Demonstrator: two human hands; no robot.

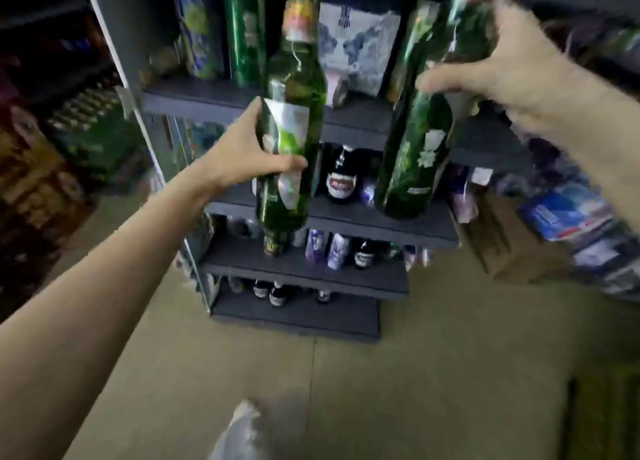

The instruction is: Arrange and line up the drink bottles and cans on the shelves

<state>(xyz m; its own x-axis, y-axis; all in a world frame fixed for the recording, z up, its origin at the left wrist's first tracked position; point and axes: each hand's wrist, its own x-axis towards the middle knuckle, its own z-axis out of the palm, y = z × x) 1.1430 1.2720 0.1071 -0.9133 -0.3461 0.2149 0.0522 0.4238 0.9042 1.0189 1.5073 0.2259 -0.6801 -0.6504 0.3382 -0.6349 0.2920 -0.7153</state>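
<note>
Green bottle [291, 120] gripped by left hand [242, 151], off shelf edge [346, 222].

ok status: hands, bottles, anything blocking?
Left hand grips a green bottle. Right hand on second green bottle, grip blurred. Shelf behind, partly stocked.

Dim indoor light, heavy motion blur (worst at the right), wide-angle bending at edges.
</note>
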